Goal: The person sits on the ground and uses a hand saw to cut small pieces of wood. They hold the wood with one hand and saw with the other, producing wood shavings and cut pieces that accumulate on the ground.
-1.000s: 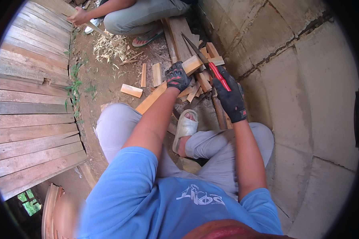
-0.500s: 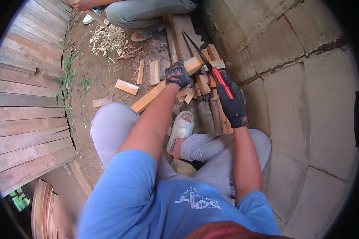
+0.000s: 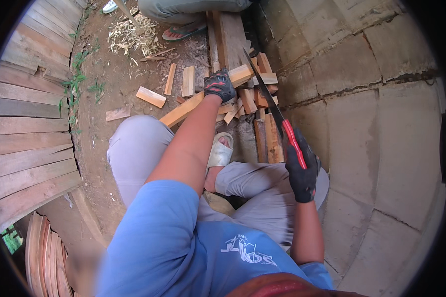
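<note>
My left hand [image 3: 220, 86], in a black glove with red trim, is closed over a long squared piece of wood [image 3: 182, 113] and presses it down. This piece lies slanted, its right end sticking out past my fingers. In my black-gloved right hand [image 3: 303, 171] is a handsaw [image 3: 268, 94], gripped by its red and black handle. Its dark blade points away from me and crosses by the right end of the wood; whether the teeth touch it I cannot tell. Several short offcuts [image 3: 248, 100] are heaped just below that end.
A wooden beam [image 3: 230, 39] runs beneath the work. Loose wood blocks [image 3: 151, 97] lie on the dirt at left, with a heap of shavings [image 3: 134, 34] farther off. Another person's leg and sandalled foot [image 3: 183, 32] are at the far side. A block wall [image 3: 352, 114] stands close on the right.
My right hand has drawn the saw back toward me, from beside the offcuts to near my knee. My left hand keeps its hold on the wood. The view has shifted slightly.
</note>
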A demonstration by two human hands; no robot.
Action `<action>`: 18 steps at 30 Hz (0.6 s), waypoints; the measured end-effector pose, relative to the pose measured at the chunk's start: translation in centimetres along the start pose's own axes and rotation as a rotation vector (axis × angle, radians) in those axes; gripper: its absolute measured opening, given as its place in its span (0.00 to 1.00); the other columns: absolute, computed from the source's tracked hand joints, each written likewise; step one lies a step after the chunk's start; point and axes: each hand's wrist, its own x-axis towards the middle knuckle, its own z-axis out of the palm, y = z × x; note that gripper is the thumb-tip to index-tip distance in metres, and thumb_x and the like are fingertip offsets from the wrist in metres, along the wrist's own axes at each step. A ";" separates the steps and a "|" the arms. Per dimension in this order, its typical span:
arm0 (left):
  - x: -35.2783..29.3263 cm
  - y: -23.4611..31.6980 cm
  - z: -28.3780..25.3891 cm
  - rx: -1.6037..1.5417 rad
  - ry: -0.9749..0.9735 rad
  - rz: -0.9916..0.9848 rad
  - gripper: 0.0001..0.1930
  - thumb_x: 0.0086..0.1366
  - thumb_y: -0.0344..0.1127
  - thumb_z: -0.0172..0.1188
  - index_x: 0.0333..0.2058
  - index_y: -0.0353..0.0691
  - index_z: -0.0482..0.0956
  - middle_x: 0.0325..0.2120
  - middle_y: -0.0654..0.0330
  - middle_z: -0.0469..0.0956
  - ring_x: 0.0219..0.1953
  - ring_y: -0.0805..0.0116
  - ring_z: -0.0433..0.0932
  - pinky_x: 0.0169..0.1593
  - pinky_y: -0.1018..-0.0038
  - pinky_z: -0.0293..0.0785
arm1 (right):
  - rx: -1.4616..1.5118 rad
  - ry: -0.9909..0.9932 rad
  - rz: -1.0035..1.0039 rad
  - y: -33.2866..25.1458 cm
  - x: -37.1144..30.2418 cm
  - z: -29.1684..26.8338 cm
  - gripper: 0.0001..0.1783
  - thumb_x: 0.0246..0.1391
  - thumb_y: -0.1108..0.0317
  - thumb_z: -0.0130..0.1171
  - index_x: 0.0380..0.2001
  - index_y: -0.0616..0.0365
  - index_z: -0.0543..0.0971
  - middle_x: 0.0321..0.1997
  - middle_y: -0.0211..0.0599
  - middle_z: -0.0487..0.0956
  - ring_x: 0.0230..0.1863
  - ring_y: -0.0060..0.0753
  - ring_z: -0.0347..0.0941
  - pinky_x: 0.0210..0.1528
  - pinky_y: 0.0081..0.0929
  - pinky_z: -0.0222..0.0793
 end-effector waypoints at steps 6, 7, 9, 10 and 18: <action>-0.3 0.2 0.1 0.002 0.001 -0.017 0.28 0.57 0.41 0.67 0.56 0.38 0.77 0.52 0.42 0.84 0.57 0.42 0.83 0.62 0.49 0.77 | -0.066 0.004 -0.147 -0.2 3.8 1.3 0.25 0.72 0.58 0.60 0.66 0.56 0.80 0.60 0.52 0.85 0.62 0.48 0.83 0.64 0.42 0.75; -0.4 0.3 -0.1 0.004 0.002 -0.014 0.28 0.58 0.41 0.67 0.56 0.38 0.77 0.52 0.42 0.84 0.57 0.42 0.83 0.62 0.49 0.77 | -0.104 0.008 -0.168 -0.4 6.1 2.5 0.25 0.72 0.58 0.60 0.66 0.56 0.80 0.61 0.52 0.85 0.62 0.48 0.83 0.64 0.42 0.74; -0.4 0.9 -0.6 0.002 0.010 -0.002 0.27 0.58 0.41 0.66 0.56 0.38 0.77 0.52 0.42 0.84 0.57 0.42 0.83 0.62 0.48 0.77 | -0.080 0.028 -0.221 0.6 10.3 4.6 0.25 0.71 0.58 0.60 0.66 0.55 0.80 0.60 0.52 0.85 0.62 0.50 0.82 0.64 0.43 0.74; -0.4 1.7 -0.6 -0.005 0.012 0.012 0.27 0.58 0.41 0.66 0.56 0.37 0.77 0.52 0.42 0.84 0.57 0.42 0.83 0.62 0.48 0.77 | -0.023 0.047 -0.248 2.0 12.2 5.6 0.25 0.71 0.58 0.60 0.66 0.55 0.80 0.60 0.52 0.85 0.62 0.51 0.82 0.64 0.43 0.74; -0.2 0.1 0.0 0.000 0.017 0.004 0.27 0.60 0.40 0.64 0.57 0.36 0.77 0.53 0.41 0.83 0.57 0.40 0.83 0.62 0.49 0.77 | -0.037 0.030 -0.164 0.6 5.9 2.7 0.24 0.70 0.60 0.62 0.65 0.56 0.81 0.60 0.52 0.85 0.62 0.49 0.83 0.62 0.40 0.76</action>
